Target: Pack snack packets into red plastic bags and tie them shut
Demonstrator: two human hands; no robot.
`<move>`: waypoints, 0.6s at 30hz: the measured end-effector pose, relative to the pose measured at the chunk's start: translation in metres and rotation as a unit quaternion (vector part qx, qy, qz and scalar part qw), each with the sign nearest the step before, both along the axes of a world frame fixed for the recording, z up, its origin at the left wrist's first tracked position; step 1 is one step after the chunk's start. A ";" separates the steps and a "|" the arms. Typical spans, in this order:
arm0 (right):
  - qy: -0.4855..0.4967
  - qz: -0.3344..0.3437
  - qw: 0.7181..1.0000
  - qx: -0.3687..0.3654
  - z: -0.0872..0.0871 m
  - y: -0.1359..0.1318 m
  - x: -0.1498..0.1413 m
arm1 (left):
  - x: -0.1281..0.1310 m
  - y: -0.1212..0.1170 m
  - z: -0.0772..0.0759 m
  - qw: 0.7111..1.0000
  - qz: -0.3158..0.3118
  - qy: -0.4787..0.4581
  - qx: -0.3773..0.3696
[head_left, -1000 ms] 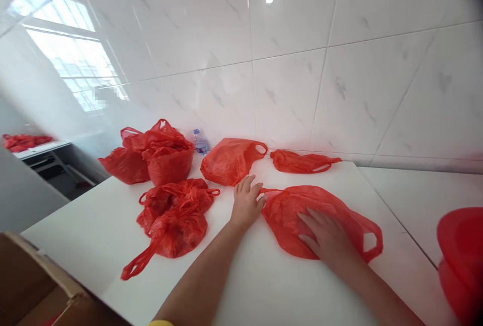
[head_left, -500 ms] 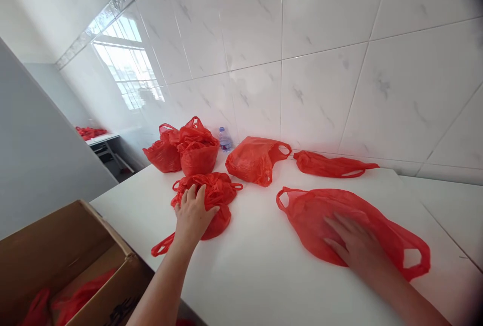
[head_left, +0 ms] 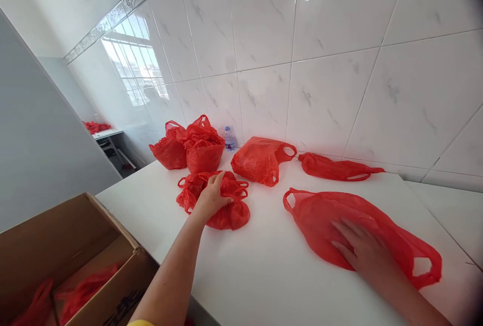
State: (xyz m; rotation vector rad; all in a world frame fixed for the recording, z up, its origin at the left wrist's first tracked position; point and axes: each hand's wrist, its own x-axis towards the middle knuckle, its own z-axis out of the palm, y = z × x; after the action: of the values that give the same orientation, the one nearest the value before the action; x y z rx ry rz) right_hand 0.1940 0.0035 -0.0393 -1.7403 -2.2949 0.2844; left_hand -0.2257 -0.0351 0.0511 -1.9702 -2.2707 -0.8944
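Observation:
My left hand (head_left: 212, 197) reaches onto a crumpled heap of red plastic bags (head_left: 234, 215) on the white table. Its fingers curl over the top and the thumb rests on the near side, closed on the thin plastic of a bag. My right hand (head_left: 362, 248) lies spread at a flattened red plastic bag (head_left: 320, 215) with loop handles at both ends. The fingers look reddish there, and I cannot tell whether they are on the film or inside it.
Two stuffed red bags (head_left: 206, 157) stand at the back left beside a plastic bottle (head_left: 229, 140). Along the tiled wall lie a fuller red bag (head_left: 254, 160) and a twisted one (head_left: 332, 167). An open cardboard box (head_left: 113, 286) holding red bags adjoins the table's left edge.
My left hand has shifted forward and right over the heap, its fingers more closed. The loose handle at the heap's near left is drawn in. The right hand stays at the flat bag.

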 end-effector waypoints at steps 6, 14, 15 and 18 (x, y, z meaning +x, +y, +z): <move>0.002 0.000 1.000 0.013 -0.004 0.002 0.002 | -0.013 0.034 -0.016 0.997 -0.011 -0.048 -0.055; 0.012 0.005 1.000 0.004 -0.002 0.001 0.001 | 0.005 0.009 -0.019 0.967 -0.110 -0.166 -0.159; 0.011 0.005 1.000 0.007 -0.001 0.001 0.001 | 0.008 0.003 -0.015 0.959 -0.134 -0.181 -0.175; 0.005 0.003 1.000 0.014 0.000 0.000 0.001 | 0.008 -0.013 0.011 0.932 -0.204 -0.211 -0.213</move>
State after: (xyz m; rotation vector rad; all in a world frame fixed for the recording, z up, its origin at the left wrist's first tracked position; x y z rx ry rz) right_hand 0.1947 0.0038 -0.0391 -1.7150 -2.2871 0.2615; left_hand -0.2174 -0.0482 0.0625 -2.7517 -2.4865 -0.9991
